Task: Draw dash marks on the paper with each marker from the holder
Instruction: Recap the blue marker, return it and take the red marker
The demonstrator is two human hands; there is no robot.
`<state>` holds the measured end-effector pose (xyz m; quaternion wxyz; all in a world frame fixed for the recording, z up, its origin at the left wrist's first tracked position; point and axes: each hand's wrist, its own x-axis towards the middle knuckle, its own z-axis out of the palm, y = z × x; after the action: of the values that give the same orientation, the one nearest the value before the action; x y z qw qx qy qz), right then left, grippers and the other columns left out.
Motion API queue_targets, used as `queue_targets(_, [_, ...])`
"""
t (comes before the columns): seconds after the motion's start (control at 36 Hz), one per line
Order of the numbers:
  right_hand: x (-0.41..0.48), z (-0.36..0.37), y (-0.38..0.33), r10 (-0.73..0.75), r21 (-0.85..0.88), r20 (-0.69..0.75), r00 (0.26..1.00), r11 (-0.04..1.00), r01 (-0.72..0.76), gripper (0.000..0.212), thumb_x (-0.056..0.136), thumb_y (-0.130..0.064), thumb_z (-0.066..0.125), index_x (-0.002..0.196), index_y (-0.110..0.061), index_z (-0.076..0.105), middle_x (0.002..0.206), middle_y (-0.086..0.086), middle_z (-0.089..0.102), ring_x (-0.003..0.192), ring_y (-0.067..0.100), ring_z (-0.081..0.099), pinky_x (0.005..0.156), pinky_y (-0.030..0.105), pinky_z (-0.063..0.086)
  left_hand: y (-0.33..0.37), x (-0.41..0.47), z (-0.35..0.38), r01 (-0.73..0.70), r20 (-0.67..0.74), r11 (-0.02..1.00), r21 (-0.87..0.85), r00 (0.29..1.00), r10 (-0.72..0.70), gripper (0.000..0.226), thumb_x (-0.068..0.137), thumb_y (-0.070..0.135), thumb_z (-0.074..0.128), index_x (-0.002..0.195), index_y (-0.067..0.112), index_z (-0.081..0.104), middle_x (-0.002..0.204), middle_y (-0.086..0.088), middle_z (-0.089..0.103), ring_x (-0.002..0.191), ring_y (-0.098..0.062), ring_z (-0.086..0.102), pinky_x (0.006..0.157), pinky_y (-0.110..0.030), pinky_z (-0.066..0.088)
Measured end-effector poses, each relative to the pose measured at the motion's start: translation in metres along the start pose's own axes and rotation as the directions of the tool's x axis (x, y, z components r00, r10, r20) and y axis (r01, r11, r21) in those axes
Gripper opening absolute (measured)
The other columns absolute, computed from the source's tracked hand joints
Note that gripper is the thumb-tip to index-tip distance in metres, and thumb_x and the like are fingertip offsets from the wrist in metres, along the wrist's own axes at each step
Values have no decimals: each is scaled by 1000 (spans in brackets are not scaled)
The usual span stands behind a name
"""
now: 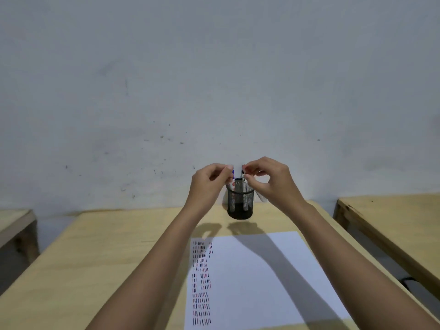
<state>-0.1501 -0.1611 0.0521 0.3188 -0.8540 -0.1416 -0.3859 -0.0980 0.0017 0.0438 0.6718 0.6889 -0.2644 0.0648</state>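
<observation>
A black mesh holder [239, 206] stands at the table's far edge with several markers upright in it. My left hand [209, 184] hovers over its left rim, fingertips pinched on a blue-and-white marker [232, 173]. My right hand [269, 182] is over the right rim, gripping a white marker [262, 198] whose end pokes out below the hand; its fingertips meet at a black tip just above the holder. The white paper [266, 282] lies nearer to me, with columns of black and red dash marks [202, 282] down its left side.
The wooden table [107, 258] backs onto a scuffed grey wall. A second wooden table [392, 222] stands to the right across a narrow gap, and another table's corner [14, 225] shows at the left. My forearms cross over the paper.
</observation>
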Motion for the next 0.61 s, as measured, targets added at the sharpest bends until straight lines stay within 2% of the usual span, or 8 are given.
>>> queue_targets(0.06, [-7, -2, -7, 7, -42, 59, 998, 999, -4, 16, 79, -8, 67, 94, -13, 71, 83, -5, 63, 79, 6, 60, 77, 19, 50, 12, -10, -4, -8, 32, 1000, 21, 999, 7, 20, 87, 26, 63, 79, 9, 71, 77, -7, 72, 76, -16, 67, 87, -40, 55])
queue_targets(0.11, [-13, -3, -13, 6, -73, 102, 995, 997, 1, 16, 80, -10, 67, 95, -13, 71, 84, -3, 63, 78, 11, 60, 78, 22, 50, 18, -20, -7, -14, 68, 997, 70, 998, 9, 19, 85, 28, 66, 78, 12, 72, 75, -4, 72, 73, -12, 67, 84, -35, 55])
queue_targets(0.19, [-22, -3, -21, -3, -114, 162, 987, 993, 21, 15, 82, -14, 65, 95, -13, 71, 85, 2, 64, 77, 15, 59, 77, 31, 51, 21, -33, -8, -21, 88, 989, 145, 996, 9, 11, 82, 28, 69, 73, 22, 72, 67, 9, 70, 68, -5, 65, 77, -24, 52])
queue_targets(0.28, [-29, -3, -28, -24, -141, 194, 981, 989, 52, 12, 82, -14, 64, 92, -14, 71, 81, 2, 63, 73, 14, 55, 74, 34, 51, 21, -43, -7, -30, 99, 980, 198, 995, 11, 8, 82, 24, 70, 74, 22, 71, 66, 10, 68, 64, 1, 63, 68, -12, 49])
queue_targets(0.36, [-34, -4, -33, -28, -142, 202, 979, 988, 58, 10, 81, -14, 65, 90, -14, 71, 80, -1, 61, 72, 11, 53, 73, 28, 49, 22, -50, -6, -28, 85, 978, 209, 996, 11, 5, 81, 18, 71, 81, 14, 74, 67, 8, 68, 61, 5, 62, 64, -6, 46])
queue_targets(0.47, [-40, -5, -35, -8, -95, 203, 979, 995, 28, 9, 80, -14, 66, 89, -16, 69, 81, -6, 60, 74, 7, 56, 72, 14, 44, 25, -57, -5, -46, 52, 979, 201, 998, 37, 6, 80, 13, 71, 82, 9, 75, 69, 6, 69, 59, 7, 61, 62, -6, 46])
queue_targets(0.61, [-51, -5, -33, 92, 5, 191, 977, 996, -94, 8, 84, -21, 66, 91, -18, 68, 88, -7, 65, 82, 4, 60, 70, 5, 40, 23, -64, -14, -56, -31, 985, 165, 998, 62, 9, 81, 14, 69, 77, 15, 77, 60, 12, 69, 63, 2, 62, 67, -11, 47])
